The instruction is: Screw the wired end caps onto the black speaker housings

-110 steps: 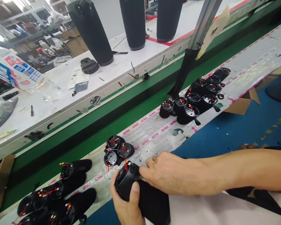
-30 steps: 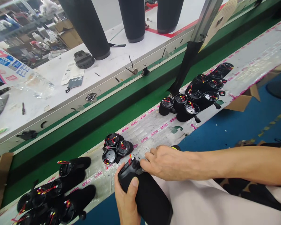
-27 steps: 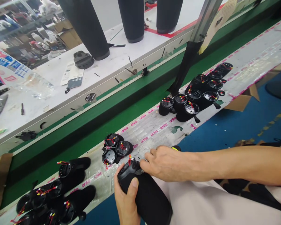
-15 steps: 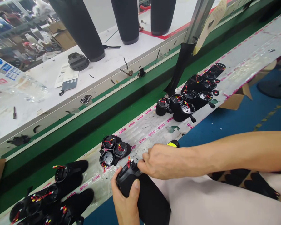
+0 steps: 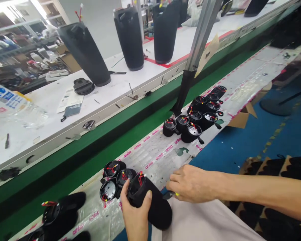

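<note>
Film-covered ledge carries repeated pink lettering, legible as "anko". Nearest, the left hand has its grip closed round a black cylinder, held tilted before three similar cylinders, red wires showing at its open end. The right hand has its grip round a tool with a flat dark tip, just beside the black cylinder; contact cannot be confirmed. Beyond, the white tabletop bears tall cylinders, a bottle and a hang tag; print on the latter two not legible. Against half a second earlier, the right hand has left the black cylinder's rim, and the tall cylinders' tops have come into view.
</note>
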A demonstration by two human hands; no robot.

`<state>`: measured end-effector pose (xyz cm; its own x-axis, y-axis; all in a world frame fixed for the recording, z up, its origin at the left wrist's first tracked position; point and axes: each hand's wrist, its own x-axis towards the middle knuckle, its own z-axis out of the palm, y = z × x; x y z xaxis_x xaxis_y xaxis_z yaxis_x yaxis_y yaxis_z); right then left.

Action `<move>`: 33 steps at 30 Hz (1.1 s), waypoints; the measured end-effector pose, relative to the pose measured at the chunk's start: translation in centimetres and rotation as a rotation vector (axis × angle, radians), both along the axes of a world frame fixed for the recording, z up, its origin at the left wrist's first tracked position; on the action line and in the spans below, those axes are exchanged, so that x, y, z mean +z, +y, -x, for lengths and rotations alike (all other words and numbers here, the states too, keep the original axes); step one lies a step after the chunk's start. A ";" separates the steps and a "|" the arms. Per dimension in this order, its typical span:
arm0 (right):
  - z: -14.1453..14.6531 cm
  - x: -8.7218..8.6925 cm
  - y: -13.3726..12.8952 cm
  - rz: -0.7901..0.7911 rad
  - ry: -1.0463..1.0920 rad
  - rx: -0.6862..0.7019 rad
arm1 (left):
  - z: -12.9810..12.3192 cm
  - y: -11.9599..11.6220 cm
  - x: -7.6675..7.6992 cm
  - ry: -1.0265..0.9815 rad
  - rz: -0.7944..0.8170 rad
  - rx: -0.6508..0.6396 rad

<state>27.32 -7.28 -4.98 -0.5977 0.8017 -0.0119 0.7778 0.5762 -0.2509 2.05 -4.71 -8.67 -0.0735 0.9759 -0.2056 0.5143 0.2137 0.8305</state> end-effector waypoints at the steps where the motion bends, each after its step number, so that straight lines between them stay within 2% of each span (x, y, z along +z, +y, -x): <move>1: -0.8 -0.2 0.3 0.047 0.000 -0.059 | -0.3 0.8 -0.3 0.043 -0.016 -0.025; 4: -3.9 -1.2 3.0 0.169 -0.041 -0.308 | -1.8 4.0 -1.3 0.236 -0.106 -0.179; 8: -8.7 -3.6 9.2 0.150 -0.153 -0.575 | -4.3 9.0 -2.5 0.473 -0.276 -0.449; 10: -10.3 -4.8 11.9 0.140 -0.199 -0.665 | -5.1 11.2 -3.2 0.590 -0.375 -0.527; 14: -11.2 -6.6 14.9 0.171 -0.239 -0.757 | -5.1 14.3 -5.1 0.835 -0.466 -0.501; 17: -11.1 -7.7 15.5 0.214 -0.220 -0.789 | -4.5 15.3 -6.4 0.977 -0.472 -0.450; 20: -11.7 -8.0 15.5 0.235 -0.158 -0.805 | -4.2 15.5 -7.0 1.059 -0.455 -0.420; 23: -13.0 -7.3 14.9 0.217 -0.058 -0.805 | -3.9 15.7 -7.1 1.055 -0.427 -0.397; 26: -14.0 -5.1 13.5 0.168 0.071 -0.772 | -3.6 16.3 -7.1 0.961 -0.378 -0.378; 30: -14.0 -0.5 11.2 0.113 0.275 -0.655 | -3.6 17.0 -6.0 0.729 -0.301 -0.333; 33: -13.2 3.4 9.5 0.087 0.420 -0.520 | -4.4 16.9 -3.4 0.456 -0.260 -0.284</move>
<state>40.52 2.23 -1.60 -0.1023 0.9930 0.0593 0.7749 0.1169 -0.6212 6.41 12.17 -12.06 0.1733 0.9843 0.0333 0.8387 -0.1652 0.5189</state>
